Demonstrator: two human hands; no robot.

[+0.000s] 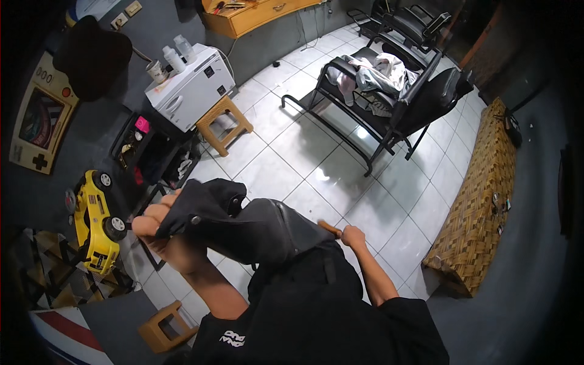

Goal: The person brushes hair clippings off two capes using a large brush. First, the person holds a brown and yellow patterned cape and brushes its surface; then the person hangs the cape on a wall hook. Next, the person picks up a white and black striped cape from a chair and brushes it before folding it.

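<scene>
My left hand (157, 234) is raised on the left, its fingers closed around the edge of a black bag-like item (267, 230). That item has soft black fabric with snap buttons at its left end and a smoother, dark grey leather-like panel in the middle. It stretches across the front of my black shirt. On its right side, my right hand (353, 237) is closed around a short brown wooden handle (328, 228). Whatever the handle belongs to is hidden, and I cannot tell whether it touches the black item.
A wooden stool (222, 126) stands beside a small white fridge (204, 91) topped with bottles. Ahead is a black reclining chair (420, 109) with crumpled cloths. A woven bench (471, 213) runs along the right, a yellow toy car (94, 225) along the left. Another stool (159, 331) is lower left.
</scene>
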